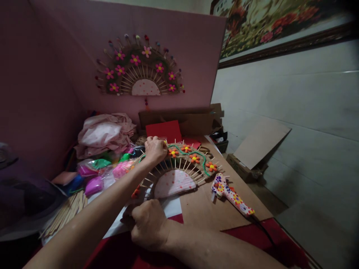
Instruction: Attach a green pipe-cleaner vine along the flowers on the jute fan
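Note:
A half-round craft fan (187, 149) of wooden sticks lies in front of me, its twine-brown band set with orange flowers and a wavy green cord. At its base is a pale half-circle of spotted cloth (175, 183). My left hand (155, 150) is closed at the upper edge of the band, its fingertips partly hidden. Down at the fan's lower left end, my right hand (150, 224) is curled in a fist around the edge; its fingers are mostly out of sight. A flower-patterned glue gun (231, 194) lies to the right of the fan.
Wooden sticks (66, 213) and bagged coloured clay (94, 185) lie at the left, with spotted cloth (106, 132) behind. Red card (165, 130) leans at the back. Cardboard (207, 209) covers the red tabletop. A finished pink-flowered fan (146, 86) hangs on the wall.

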Tool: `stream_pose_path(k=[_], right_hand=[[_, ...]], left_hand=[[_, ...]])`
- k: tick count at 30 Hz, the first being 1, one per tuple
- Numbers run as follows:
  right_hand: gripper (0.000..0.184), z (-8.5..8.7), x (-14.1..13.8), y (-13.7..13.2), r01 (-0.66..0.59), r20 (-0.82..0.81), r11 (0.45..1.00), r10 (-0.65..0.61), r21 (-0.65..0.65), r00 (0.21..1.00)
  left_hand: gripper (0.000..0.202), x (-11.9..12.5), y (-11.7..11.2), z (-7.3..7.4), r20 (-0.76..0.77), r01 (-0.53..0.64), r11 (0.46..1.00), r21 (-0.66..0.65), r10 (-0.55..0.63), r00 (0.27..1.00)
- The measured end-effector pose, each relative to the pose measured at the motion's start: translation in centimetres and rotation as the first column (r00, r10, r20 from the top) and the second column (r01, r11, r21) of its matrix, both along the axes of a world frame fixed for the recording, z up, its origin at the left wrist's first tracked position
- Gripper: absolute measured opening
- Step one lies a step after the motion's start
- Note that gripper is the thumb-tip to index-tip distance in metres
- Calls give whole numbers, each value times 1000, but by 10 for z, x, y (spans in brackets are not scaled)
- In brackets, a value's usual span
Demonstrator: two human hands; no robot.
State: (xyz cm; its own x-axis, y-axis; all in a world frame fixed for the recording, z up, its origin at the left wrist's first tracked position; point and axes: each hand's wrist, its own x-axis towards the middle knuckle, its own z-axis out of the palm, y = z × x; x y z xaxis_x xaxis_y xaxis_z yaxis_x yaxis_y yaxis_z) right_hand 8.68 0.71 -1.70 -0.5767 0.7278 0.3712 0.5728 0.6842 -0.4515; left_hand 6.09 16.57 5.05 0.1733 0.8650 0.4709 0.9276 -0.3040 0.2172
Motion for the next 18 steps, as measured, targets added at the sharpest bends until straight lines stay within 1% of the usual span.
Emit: stream_pose_path(k=[3,6,9,11,15,18], right_hand=[[20,-2,-1,0,8,4,1000,-8,24,1000],[20,-1,-1,0,20,-2,999,-20,30,1000],[20,0,-1,0,23,-18,999,-22,30,1000],[21,1,-1,0,7,-26,1000,-7,25,1000],[27,0,-1,0,-18,-19,1000,18,-8,1000],[25,1,-2,0,-6,-3,1000,6,-6,1000]], left_hand=[[23,-1,-1,0,8,22,1000,5,-22,1000],[27,-2,-5,-2,-7,86,996,33,-86,996],[28,-5,-6,-6,-54,149,985,82,-145,988],[28,-6,-5,-8,-66,161,982,102,-155,986],[28,-7,-2,-8,-53,146,983,111,-141,989],[31,-5,-4,-6,-145,207,970,126,-189,971]])
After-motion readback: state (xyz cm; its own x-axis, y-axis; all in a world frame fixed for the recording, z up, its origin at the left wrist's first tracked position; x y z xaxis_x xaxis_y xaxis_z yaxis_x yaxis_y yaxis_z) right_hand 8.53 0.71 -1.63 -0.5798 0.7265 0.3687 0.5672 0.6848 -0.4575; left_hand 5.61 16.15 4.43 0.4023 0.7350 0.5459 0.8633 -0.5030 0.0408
